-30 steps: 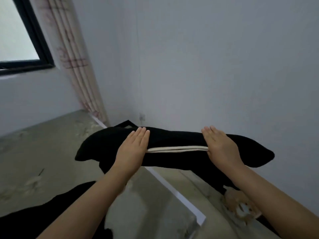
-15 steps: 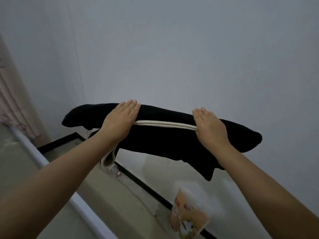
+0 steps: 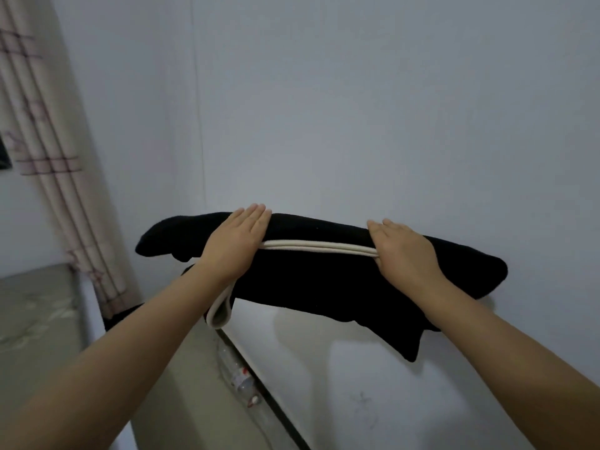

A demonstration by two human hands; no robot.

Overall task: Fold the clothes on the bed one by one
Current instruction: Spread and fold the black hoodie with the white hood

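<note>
Against a pale grey wall (image 3: pixel 373 108), filling most of the view. Lower left, a greyish bed surface (image 3: pixel 35 319) with a white edge. Hung at the left edge, a cream curtain (image 3: pixel 48 151) with faint plaid lines, down to the bed corner. Along the foot of the wall, a dark strip (image 3: pixel 276 414), with what looks like a clear plastic bottle (image 3: pixel 242 378) lying beside it, too blurred to be sure.

Held up in the air in front of the wall, clear of the bed: a folded black garment (image 3: pixel 308 277), long and flat, tilted slightly down toward the right, its ends drooping past both hands. Across its top, a cream trim (image 3: pixel 318 246) doubled into two parallel bands running between the hands, with a loop of the same trim hanging below the left wrist.

Laid on top of the garment near its left end, the left hand (image 3: pixel 235 246), fingers straight and together, palm down; thumb hidden, presumably underneath. Near the right end, the right hand (image 3: pixel 404 254), fingers likewise extended over the top, thumb tucked out of sight at the trim. Both forearms bare, reaching in from the lower corners.
</note>
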